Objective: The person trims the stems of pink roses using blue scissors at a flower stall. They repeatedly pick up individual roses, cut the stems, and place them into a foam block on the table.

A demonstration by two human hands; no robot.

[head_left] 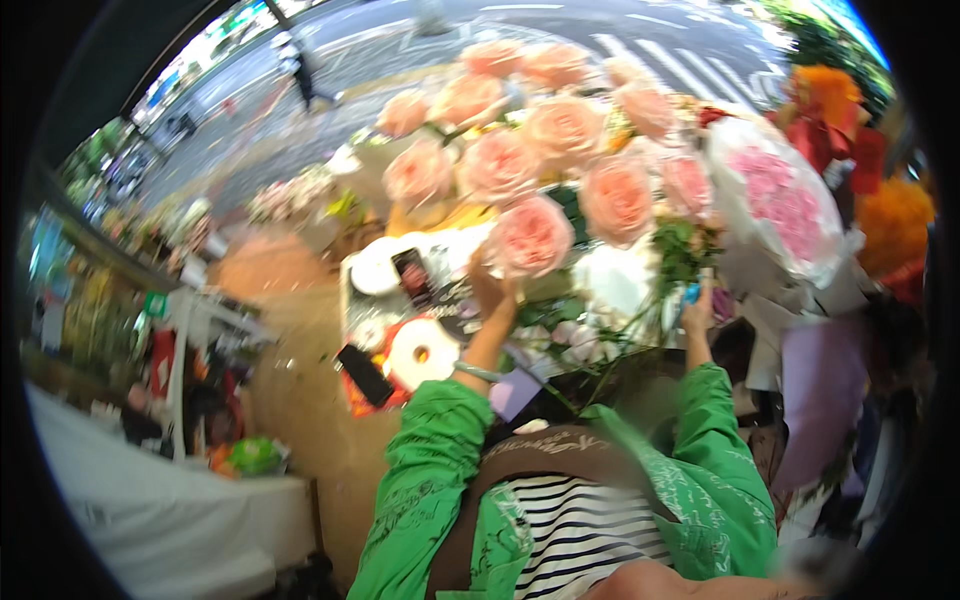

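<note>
Several large peach-pink roses fill the upper middle of the view. My left hand is raised just under the nearest pink rose, its fingers partly hidden by the bloom; whether it grips the stem cannot be told. A bangle circles that wrist. To the right, my right hand is closed around a small blue-handled tool, its kind too blurred to name. Beside that hand are green leaves and stems. White wrapping and pale blossoms lie between the two hands.
Left of my left arm are a white roll, a black phone-like object and a phone with a lit screen. A wrapped pink bouquet stands at the right. A white-covered table is lower left; a person walks on the street beyond.
</note>
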